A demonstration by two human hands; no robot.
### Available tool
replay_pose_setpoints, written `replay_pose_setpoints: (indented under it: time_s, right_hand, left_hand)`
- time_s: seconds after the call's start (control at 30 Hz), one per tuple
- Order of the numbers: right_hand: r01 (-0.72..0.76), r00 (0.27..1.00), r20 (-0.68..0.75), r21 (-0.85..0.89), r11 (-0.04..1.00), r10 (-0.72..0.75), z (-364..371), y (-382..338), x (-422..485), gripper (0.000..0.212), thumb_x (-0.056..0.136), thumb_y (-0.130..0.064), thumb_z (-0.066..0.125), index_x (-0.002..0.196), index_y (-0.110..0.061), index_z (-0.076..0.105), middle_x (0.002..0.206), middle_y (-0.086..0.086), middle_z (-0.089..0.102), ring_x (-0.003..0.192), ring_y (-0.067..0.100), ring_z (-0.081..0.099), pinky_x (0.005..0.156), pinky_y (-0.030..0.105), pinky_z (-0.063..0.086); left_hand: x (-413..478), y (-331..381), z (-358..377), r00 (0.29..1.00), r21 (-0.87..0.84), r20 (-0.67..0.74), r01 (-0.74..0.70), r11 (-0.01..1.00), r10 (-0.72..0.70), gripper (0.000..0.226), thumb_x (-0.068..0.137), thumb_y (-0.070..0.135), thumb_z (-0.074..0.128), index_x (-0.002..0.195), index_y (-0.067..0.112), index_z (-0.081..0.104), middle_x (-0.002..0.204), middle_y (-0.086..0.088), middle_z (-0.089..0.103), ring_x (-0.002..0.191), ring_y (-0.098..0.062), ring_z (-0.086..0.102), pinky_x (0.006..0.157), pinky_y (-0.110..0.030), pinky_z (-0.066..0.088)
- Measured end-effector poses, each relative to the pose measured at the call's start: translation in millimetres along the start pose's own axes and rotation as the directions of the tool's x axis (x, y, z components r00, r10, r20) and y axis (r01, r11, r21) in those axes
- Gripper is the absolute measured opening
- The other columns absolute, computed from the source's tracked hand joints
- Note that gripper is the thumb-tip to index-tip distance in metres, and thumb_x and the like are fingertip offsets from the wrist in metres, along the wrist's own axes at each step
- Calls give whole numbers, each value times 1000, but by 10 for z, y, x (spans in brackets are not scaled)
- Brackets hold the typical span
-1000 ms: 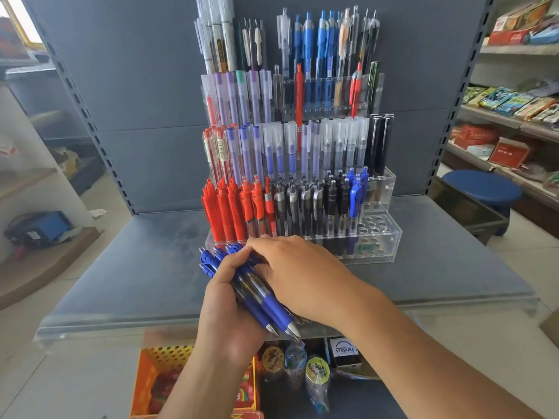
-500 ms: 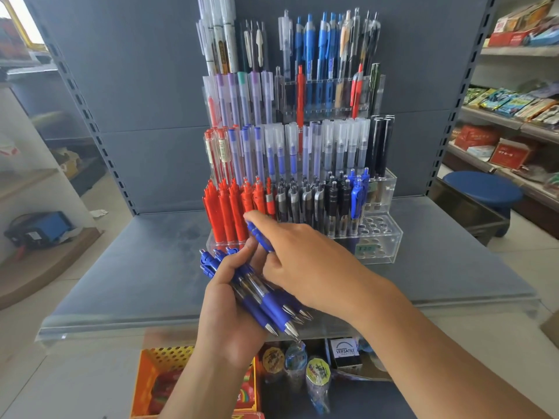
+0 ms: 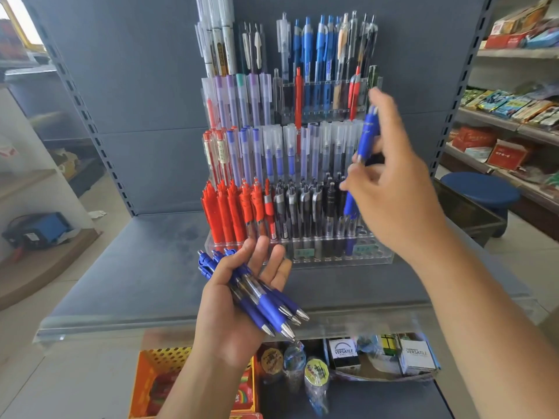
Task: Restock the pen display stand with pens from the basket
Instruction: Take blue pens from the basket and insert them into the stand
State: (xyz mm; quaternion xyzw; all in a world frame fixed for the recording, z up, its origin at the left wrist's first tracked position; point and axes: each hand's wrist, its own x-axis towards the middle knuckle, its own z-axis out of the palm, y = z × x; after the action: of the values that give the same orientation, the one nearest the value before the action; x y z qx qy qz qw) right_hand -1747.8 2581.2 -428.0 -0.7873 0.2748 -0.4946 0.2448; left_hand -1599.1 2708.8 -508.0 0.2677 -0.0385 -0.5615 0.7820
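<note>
A clear tiered pen display stand sits on a grey shelf, filled with red, black, blue and frosted pens. My left hand lies palm up below it and holds a bundle of several blue pens, tips pointing down right. My right hand is raised in front of the stand's right side and pinches a single blue pen held nearly upright. The lower right slots of the stand behind that hand are partly hidden.
The grey shelf has a clear front lip. Below it are an orange perforated basket, small boxes and wrapped items. A blue stool and stocked side shelves stand at the right.
My right hand drew one blue pen out of the bundle and lifted it up and right, in front of the stand. My left hand's fingers have spread open under the remaining pens.
</note>
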Motion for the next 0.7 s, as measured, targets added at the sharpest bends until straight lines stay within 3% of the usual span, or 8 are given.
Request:
replay_pose_setpoints:
  time_s: [0.1,0.17,0.27,0.37,0.5,0.7]
  right_hand:
    - [-28,992,-121,0,1000,28,-81,149,34,72,99,-5,51,153,-42,20,94,-4,56,78,30,66,71,47,55]
    - [-42,985,-167,-21,999,38,-109,223,39,72,98,-8,54,155,-38,21,91,9,56,78,27,62,76,40,53]
    - [-31,976,-213,18,999,34,-131,275,37,73,97,-8,56,155,-36,22,92,8,58,79,22,62,77,29,51]
    - [-26,957,-286,74,997,46,-169,330,49,73,94,-7,56,153,-36,24,96,9,59,82,24,66,80,35,56]
    - [-49,946,-319,4,999,48,-217,399,40,73,93,-5,56,152,-36,26,95,10,60,75,26,63,77,35,54]
    - [-118,964,-246,-63,991,100,-145,525,-16,73,95,-6,56,152,-42,26,91,5,57,71,20,58,67,21,47]
  left_hand:
    - [-4,-6,3,1000,3,-1,2,1000,-2,19,75,14,65,79,3,80,110,-9,75,97,-29,75,102,-47,50]
    - [3,-9,8,1000,4,-8,0,1000,0,19,74,13,65,79,3,80,108,-9,75,94,-29,75,100,-49,54]
    - [23,-14,6,1000,6,-11,-9,1000,9,21,73,13,66,88,4,78,107,-9,75,93,-30,75,92,-55,54]
    - [41,-23,-10,1000,-8,-8,-19,1000,19,30,73,12,65,102,7,71,106,-8,74,93,-30,75,91,-55,54]
    - [49,-27,-19,1000,-13,-5,-21,1000,21,29,73,12,65,101,7,70,102,-8,74,89,-29,75,90,-54,55]
    - [56,-30,-29,1000,-9,13,-17,1000,17,23,73,13,66,95,7,71,98,-6,73,87,-27,75,90,-54,55]
